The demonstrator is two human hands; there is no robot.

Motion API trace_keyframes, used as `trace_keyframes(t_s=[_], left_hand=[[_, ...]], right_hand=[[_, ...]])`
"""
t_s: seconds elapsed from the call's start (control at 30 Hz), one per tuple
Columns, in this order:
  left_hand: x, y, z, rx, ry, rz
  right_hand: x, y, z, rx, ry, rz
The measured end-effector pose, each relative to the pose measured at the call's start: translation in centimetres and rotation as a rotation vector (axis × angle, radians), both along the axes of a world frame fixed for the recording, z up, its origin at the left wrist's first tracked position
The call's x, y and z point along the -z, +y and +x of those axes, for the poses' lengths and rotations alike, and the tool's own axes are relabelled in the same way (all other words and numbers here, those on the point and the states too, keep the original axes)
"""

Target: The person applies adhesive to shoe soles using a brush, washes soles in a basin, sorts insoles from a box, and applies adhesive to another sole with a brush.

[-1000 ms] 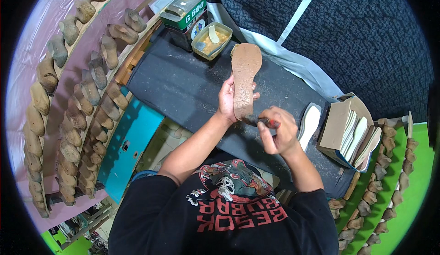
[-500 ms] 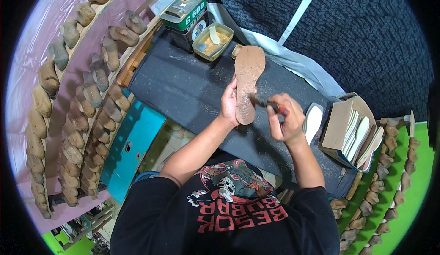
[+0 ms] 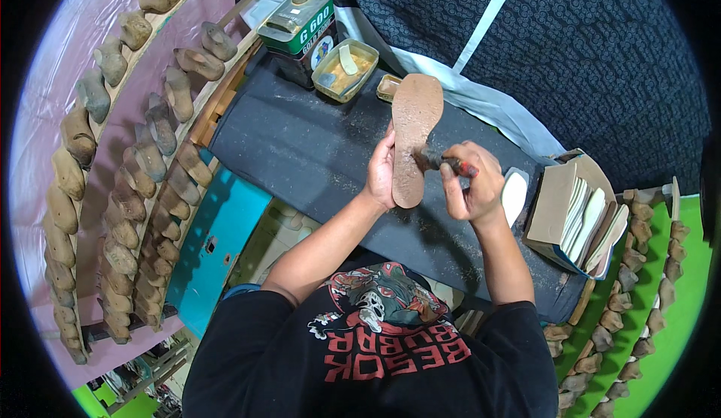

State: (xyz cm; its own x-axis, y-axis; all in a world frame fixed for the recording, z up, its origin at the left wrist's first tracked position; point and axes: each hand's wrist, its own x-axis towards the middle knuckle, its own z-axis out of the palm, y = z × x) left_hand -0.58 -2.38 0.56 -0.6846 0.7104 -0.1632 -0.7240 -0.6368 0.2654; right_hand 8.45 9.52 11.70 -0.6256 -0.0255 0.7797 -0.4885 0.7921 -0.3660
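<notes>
My left hand (image 3: 381, 169) is wrapped round the left edge of a tan-brown insole (image 3: 417, 114), holding it raised over the table. Its top face shows a rough, patchy wet-looking coat along the middle. In my right hand (image 3: 481, 185) is a brush (image 3: 431, 158) with a red handle and dark, stained bristles. The bristle end rests against the narrow part of the insole. Most of the handle is covered by my fingers.
Beyond the insole stand a green-and-black metal can (image 3: 298, 31), a smeared plastic tub (image 3: 369, 51) and a smaller dish (image 3: 388, 86). At right, a pale insole (image 3: 514, 196) lies beside a cardboard box (image 3: 550, 204) of insoles. Shoe lasts (image 3: 94, 95) line racks on both sides.
The insole has shifted slightly right and leans more to the right at its top. My right hand has moved a little right, and the brush now sits slightly higher on the insole.
</notes>
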Motion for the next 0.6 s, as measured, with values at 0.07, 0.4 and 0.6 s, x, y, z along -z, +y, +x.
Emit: trace_keyframes(t_s=[0.07, 0.4, 0.6], left_hand=[[1.3, -0.2, -0.6, 0.031, 0.072, 0.087], [2.1, -0.7, -0.4, 0.051, 0.17, 0.065], [0.9, -0.6, 0.8, -0.002, 0.123, 0.045]], right_hand=[[0.2, -0.6, 0.8, -0.049, -0.033, 0.008], [1.1, -2.8, 0.6, -0.191, -0.105, -0.088], [0.8, -1.8, -2.2, 0.09, -0.164, -0.22]])
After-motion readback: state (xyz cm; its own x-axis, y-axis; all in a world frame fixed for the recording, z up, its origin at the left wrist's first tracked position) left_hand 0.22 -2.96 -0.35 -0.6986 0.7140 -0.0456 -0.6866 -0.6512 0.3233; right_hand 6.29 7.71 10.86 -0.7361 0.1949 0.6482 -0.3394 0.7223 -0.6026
